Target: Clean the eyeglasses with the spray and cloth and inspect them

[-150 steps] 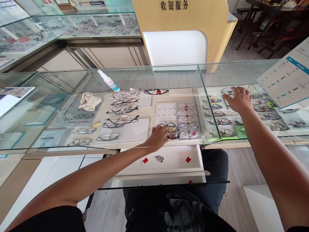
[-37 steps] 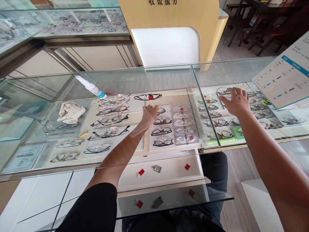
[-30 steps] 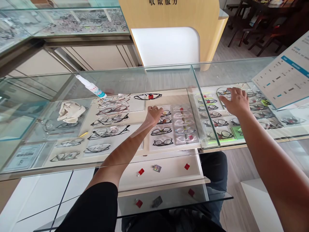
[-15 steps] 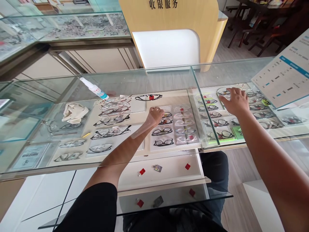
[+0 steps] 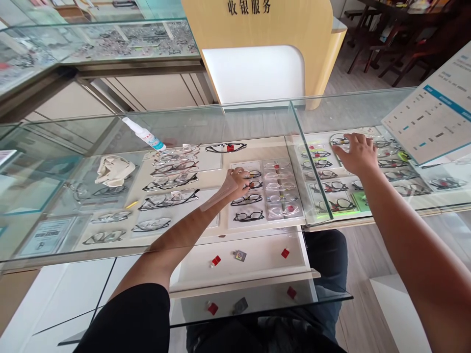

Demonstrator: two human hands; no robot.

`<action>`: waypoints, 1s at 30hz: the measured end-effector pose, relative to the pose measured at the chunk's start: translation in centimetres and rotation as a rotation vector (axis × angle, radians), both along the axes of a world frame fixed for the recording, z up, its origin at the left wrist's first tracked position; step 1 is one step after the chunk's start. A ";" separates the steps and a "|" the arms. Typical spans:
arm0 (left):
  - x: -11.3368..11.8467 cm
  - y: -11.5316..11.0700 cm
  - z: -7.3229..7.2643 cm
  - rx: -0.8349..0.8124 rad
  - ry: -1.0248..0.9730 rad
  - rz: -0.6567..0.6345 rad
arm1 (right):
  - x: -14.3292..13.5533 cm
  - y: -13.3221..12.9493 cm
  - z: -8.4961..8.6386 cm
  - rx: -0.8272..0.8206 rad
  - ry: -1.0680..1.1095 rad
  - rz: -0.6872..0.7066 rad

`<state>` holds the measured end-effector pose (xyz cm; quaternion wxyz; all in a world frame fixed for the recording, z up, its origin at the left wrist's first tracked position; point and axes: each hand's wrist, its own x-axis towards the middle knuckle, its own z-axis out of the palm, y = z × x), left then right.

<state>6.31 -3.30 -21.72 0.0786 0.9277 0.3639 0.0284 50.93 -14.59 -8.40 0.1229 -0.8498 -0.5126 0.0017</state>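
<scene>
Reaching across the head view, the left hand [image 5: 239, 181] bends its fingers beside the upper pairs in a column of dark-framed eyeglasses [image 5: 249, 215], laid on a white rectangular board [image 5: 248, 165] inside the clear glass display case [image 5: 257, 117]; whether it's pinching one, can't tell! Over on the other side, the right hand [image 5: 358, 154] has its fingers spread and released, near more glasses. Nearer the body, a white open drawer [image 5: 257, 270] shows two red tags [image 5: 285, 253] and a grey square tag [image 5: 240, 255].
</scene>
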 end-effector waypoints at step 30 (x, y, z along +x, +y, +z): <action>-0.2 0.2 -0.2 0.045 -0.054 0.109 | -0.7 -0.1 0.6 -0.014 0.016 0.002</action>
